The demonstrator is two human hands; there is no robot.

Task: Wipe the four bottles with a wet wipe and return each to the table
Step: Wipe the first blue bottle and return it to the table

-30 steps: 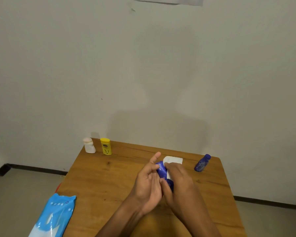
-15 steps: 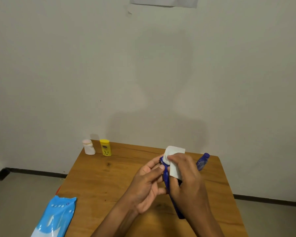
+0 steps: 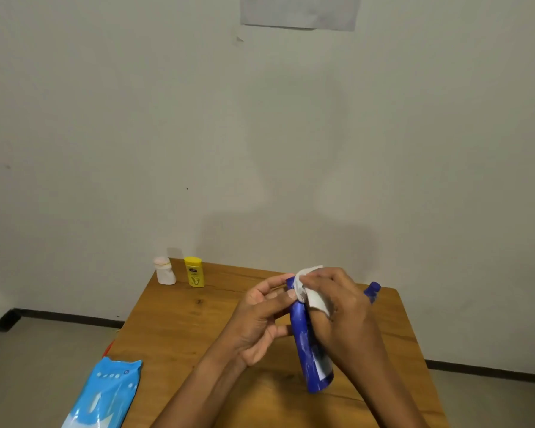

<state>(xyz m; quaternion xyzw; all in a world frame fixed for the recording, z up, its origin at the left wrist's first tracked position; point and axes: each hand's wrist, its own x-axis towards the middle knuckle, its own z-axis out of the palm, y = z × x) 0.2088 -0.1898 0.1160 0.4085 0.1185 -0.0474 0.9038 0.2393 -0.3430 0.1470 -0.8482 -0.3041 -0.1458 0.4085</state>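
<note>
A: Where was the tall blue bottle (image 3: 309, 338)?

B: Lower centre of frame, above the tabletop (image 3: 179, 322). My left hand (image 3: 260, 319) gripped it steady so my right hand (image 3: 337, 307) could pinch the wet wipe (image 3: 309, 288) against its top.

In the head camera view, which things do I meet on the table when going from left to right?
Wet wipes pack → white bottle → yellow bottle → left hand → large blue bottle → small blue bottle.

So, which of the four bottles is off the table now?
The tall blue bottle, held between both hands while the white wipe rubs its top; the white, yellow and small blue bottles stand on the table.
</note>
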